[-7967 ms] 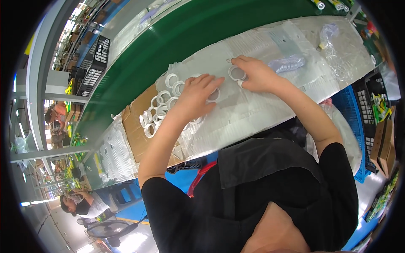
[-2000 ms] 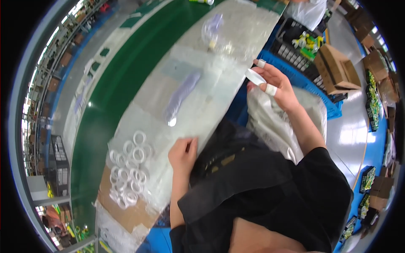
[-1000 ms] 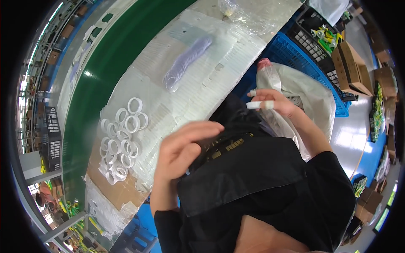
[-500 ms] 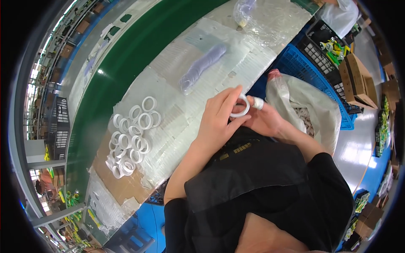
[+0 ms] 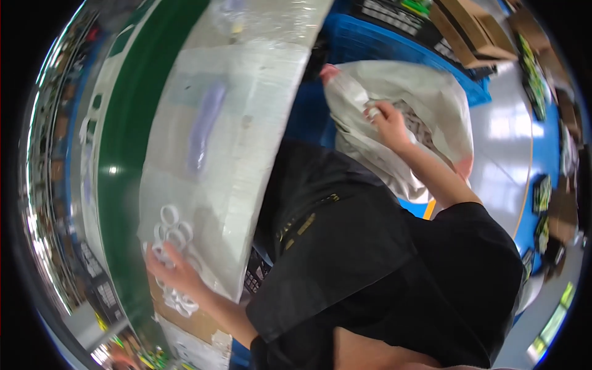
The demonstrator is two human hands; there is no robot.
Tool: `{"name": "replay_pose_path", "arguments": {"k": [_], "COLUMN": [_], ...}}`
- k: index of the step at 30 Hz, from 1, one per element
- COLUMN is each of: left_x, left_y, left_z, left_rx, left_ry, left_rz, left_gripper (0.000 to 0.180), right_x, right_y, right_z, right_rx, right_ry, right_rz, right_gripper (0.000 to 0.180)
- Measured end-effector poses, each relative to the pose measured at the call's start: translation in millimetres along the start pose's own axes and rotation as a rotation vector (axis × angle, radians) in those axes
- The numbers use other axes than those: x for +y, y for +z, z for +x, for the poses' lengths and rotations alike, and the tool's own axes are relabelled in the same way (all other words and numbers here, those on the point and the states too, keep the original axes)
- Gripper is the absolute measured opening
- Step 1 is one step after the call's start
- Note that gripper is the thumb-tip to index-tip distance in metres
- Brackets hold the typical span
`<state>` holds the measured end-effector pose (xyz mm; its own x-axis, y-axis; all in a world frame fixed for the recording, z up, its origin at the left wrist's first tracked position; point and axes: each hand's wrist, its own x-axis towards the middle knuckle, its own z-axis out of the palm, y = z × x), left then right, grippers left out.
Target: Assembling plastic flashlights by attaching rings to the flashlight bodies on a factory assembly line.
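Observation:
My left hand (image 5: 176, 271) is over the pile of white rings (image 5: 176, 237) on the work table, its fingers apart among them. Motion blurs it slightly, and I see no ring clearly gripped. The rings are short, hollow and smooth, lying loosely together. My right hand (image 5: 390, 124) is at the mouth of a white woven sack (image 5: 357, 132), fingers curled together. A white wrap (image 5: 373, 112) shows at one finger; whatever lies between the fingertips is too small to make out. Inside the sack are many small pale pieces (image 5: 416, 123).
Plastic sheeting covers the table (image 5: 246, 160), where a purple wrapped roll (image 5: 206, 126) lies. A green belt (image 5: 126, 154) runs along the far left side. Behind the sack stand a blue crate (image 5: 370, 43) and a cardboard box (image 5: 472, 31).
My hands have parted: the left has gone left to the ring pile, the right to the sack. The ring held between them is no longer there. The view has swung right.

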<state>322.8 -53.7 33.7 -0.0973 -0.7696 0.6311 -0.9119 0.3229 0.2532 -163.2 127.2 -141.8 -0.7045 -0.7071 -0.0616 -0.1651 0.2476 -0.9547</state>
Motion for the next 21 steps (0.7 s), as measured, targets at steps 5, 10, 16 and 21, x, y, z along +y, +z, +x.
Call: {"name": "replay_pose_path", "arguments": {"k": [5, 10, 16, 21], "left_x": [-23, 38, 1, -12], "left_y": [-7, 51, 53, 26], "left_z": [8, 28, 49, 37], "left_rx": [-0.063, -0.332, -0.085, -0.134], "left_ry": [-0.208, -0.038, -0.222, -0.146], "left_rz": [-0.004, -0.172, -0.092, 0.051], "left_gripper": [0.034, 0.044, 0.045, 0.045], "right_x": [139, 285, 378, 396], "right_y": [-86, -163, -184, -184], "right_z": [1, -30, 3, 36], "right_rx": [0.192, -0.039, -0.016, 0.017], "right_ry": [0.392, 0.472, 0.499, 0.224], "right_rz": [-0.567, -0.860, -0.729, -0.662], "right_gripper": [0.027, 0.077, 0.089, 0.094]}}
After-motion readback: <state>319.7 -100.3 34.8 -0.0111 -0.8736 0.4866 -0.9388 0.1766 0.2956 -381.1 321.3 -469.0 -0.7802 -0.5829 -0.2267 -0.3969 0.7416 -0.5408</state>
